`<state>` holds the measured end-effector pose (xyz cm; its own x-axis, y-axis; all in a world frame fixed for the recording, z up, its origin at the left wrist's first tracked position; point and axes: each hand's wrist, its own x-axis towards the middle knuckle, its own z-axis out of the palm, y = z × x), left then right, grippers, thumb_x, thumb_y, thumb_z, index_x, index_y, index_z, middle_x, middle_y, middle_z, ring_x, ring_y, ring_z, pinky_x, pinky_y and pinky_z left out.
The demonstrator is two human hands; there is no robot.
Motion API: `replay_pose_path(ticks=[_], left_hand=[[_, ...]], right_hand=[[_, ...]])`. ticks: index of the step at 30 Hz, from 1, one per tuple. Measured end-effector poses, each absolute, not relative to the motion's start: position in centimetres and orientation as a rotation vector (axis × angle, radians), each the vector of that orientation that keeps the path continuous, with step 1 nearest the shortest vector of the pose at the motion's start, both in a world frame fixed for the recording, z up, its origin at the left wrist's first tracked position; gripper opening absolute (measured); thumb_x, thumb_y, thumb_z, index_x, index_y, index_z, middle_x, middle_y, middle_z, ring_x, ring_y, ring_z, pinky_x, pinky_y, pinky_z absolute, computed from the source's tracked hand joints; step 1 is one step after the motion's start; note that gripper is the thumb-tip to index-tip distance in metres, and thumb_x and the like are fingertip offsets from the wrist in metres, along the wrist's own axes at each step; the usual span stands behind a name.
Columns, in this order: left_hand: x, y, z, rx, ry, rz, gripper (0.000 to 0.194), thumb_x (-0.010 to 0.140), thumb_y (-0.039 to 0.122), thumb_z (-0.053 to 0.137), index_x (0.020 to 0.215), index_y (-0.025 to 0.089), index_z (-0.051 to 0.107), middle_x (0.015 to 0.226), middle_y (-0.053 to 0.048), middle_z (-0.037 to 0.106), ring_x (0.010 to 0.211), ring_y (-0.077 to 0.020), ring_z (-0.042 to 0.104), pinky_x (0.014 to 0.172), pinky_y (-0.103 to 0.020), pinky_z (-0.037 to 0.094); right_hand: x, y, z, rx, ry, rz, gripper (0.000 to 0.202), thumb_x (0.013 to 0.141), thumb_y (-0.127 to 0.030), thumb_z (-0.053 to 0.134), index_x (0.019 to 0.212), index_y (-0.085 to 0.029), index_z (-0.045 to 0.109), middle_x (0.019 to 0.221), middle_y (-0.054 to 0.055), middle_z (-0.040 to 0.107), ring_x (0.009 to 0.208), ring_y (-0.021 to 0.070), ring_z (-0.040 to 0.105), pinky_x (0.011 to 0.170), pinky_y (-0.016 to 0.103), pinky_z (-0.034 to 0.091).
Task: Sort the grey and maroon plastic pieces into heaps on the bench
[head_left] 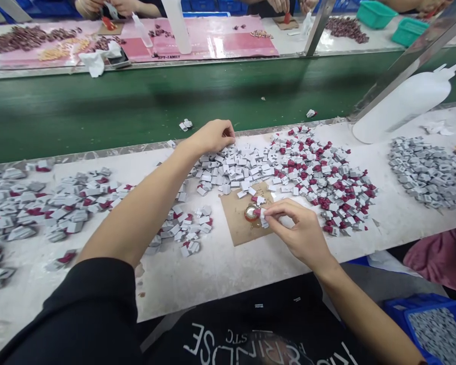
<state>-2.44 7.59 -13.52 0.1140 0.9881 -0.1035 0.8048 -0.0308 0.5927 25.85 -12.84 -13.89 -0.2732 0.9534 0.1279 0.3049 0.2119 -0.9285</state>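
My right hand [300, 230] pinches a small grey-and-maroon plastic piece [264, 219] between thumb and fingertips. It hovers over or touches a bottle cap [252, 212] lying on a brown cardboard square [237, 230]; which of the two, I cannot tell. Another grey-and-maroon piece [259, 200] sits just behind the cap. My left hand [217, 136] reaches to the table's far edge, its fingers closed at the back of a heap of light grey pieces [231, 170]. Whatever those fingertips hold is hidden.
Grey-and-maroon pieces [327, 182] heap up at right, with more [68, 203] at left. A white squeeze bottle [406, 104] leans by a metal post. Beyond runs a green belt [137, 101] with two loose pieces. Co-workers' hands [116, 7] work across it. A blue crate [403, 317] stands lower right.
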Motion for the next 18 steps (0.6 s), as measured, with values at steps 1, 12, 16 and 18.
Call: replay_pose_path(ticks=[1, 12, 16, 18], left_hand=[[-2.5, 7.5, -13.5, 1.888, 1.747, 0.475, 0.010, 0.084, 0.014, 0.084, 0.087, 0.022, 0.078, 0.095, -0.009, 0.079, 0.103, -0.0321, 0.076, 0.099, -0.041, 0.058], [-2.9, 7.4, -12.6, 1.762, 1.743, 0.420, 0.011, 0.080, 0.014, 0.085, 0.088, 0.021, 0.085, 0.090, -0.010, 0.080, 0.093, -0.0320, 0.077, 0.092, -0.043, 0.058], [-3.1, 6.8, -12.3, 1.732, 1.785, 0.530, 0.016, 0.080, 0.009, 0.086, 0.090, 0.020, 0.080, 0.099, -0.011, 0.080, 0.103, -0.0325, 0.078, 0.096, -0.042, 0.059], [-3.1, 5.8, -11.9, 1.686, 1.795, 0.643, 0.019, 0.083, 0.008, 0.085, 0.096, 0.020, 0.078, 0.104, -0.012, 0.081, 0.103, -0.0311, 0.078, 0.097, -0.043, 0.060]], right_hand=[[25.8, -12.8, -13.8, -1.183, -1.740, 1.066, 0.011, 0.100, -0.022, 0.080, 0.097, -0.031, 0.086, 0.103, 0.005, 0.088, 0.096, 0.0283, 0.082, 0.080, 0.042, 0.069], [25.5, -12.6, -13.3, -1.190, -1.819, 1.066, 0.013, 0.102, -0.022, 0.076, 0.097, -0.030, 0.084, 0.102, 0.007, 0.087, 0.093, 0.0287, 0.081, 0.074, 0.041, 0.065], [25.6, -12.7, -13.2, -1.195, -1.791, 1.101, 0.011, 0.102, -0.026, 0.077, 0.096, -0.030, 0.085, 0.102, 0.007, 0.087, 0.093, 0.0289, 0.081, 0.073, 0.041, 0.065], [25.8, -12.7, -13.2, -1.201, -1.751, 1.113, 0.010, 0.102, -0.028, 0.078, 0.096, -0.030, 0.086, 0.103, 0.007, 0.087, 0.093, 0.0287, 0.080, 0.075, 0.042, 0.066]])
